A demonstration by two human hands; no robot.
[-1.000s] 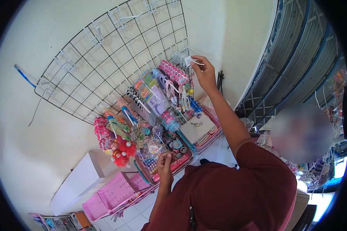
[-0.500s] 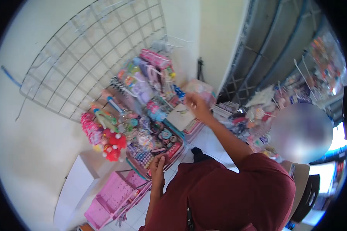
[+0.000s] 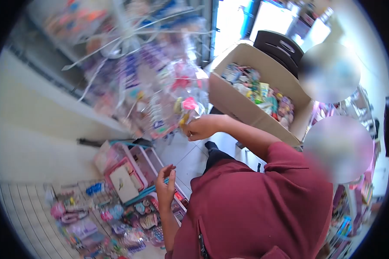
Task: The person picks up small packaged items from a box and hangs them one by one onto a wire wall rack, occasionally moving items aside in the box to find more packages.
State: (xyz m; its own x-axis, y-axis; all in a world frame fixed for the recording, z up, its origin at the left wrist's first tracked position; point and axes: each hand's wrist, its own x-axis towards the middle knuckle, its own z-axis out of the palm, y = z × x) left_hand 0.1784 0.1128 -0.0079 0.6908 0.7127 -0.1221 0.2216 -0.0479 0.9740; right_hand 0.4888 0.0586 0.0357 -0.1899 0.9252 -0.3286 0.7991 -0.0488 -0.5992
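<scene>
My right hand (image 3: 202,127) reaches to the hanging display of small packets, its fingers curled and closed at the lower edge of a clear plastic packet (image 3: 189,103) with bright pink and yellow pieces inside. Motion blur softens this area. Lower down, my left hand (image 3: 164,185) is held in the air above the trays, thumb and fingers apart, with nothing in it. Just left of it sits a pink bin (image 3: 139,166) with a white card or pad (image 3: 124,183) on top.
A large cardboard box (image 3: 237,97) filled with small packaged goods stands ahead to the right, beside a dark chair (image 3: 281,49). Trays of hair accessories (image 3: 142,220) and a wire grid (image 3: 21,211) lie at lower left. White display hooks (image 3: 129,36) stick out at upper left.
My view has turned to the right, bringing the hanging packets and cardboard box nearer. My right hand has gone from above the white card to the packets. My left hand's fingers have spread apart.
</scene>
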